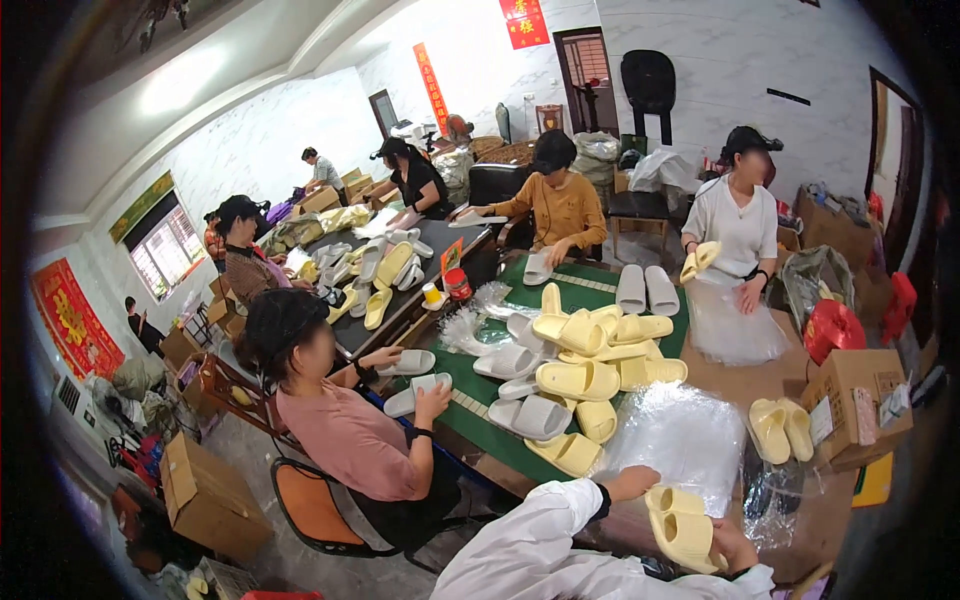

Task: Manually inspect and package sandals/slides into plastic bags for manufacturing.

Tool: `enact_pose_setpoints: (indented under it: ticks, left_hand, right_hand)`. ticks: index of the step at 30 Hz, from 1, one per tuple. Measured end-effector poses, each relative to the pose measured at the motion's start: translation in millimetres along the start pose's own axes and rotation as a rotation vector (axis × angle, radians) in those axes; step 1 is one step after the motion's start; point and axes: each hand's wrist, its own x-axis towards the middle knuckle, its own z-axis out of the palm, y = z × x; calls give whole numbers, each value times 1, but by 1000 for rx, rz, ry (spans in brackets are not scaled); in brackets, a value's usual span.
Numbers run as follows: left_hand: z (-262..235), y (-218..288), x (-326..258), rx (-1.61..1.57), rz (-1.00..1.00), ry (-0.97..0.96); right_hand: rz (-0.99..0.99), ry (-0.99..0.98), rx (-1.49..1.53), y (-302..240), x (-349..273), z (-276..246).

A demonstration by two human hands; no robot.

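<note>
A pair of pale yellow foam slippers (pixel 685 525) is held sole to sole at the lower edge of the view. My right hand (pixel 738 548) grips the pair from the right side. My left hand (pixel 633 483), in a white sleeve, is closed at the pair's far left end. Just beyond my hands lies a stack of clear plastic bags (pixel 680 435) on the brown table (pixel 740 380). Another yellow pair (pixel 782 428) rests to the right of the bags.
A heap of yellow and grey slippers (pixel 580 375) covers the green mat (pixel 480 420). A person in pink (pixel 350 435) sits at left, and two people sit across the table. A cardboard box (pixel 855 400) and a red bag (pixel 832 328) stand at right.
</note>
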Motion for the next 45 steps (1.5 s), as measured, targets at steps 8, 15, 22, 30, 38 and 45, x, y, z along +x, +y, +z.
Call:
enact_pose_setpoints:
  ticks: [8,15,22,30,38,45]
  left_hand:
    - [-13,57,1,164,114,121]
    - [5,57,24,-39,-290,249]
    - [16,80,33,296,16,136]
    - [4,83,10,477,69,1]
    - [-32,70,-2,455,256,45]
    - [-49,34,-16,441,524,-88]
  right_hand:
    - [-447,303,-959,27,7,-16]
    - [-567,482,-1023,15,-4,-7]
    - [-795,599,-1094,12,-5,23]
    - [-573,1095,-1037,13,11,57]
    - [-577,1088,-973,6,75,103]
    - [-684,1018,-620,32,129,103]
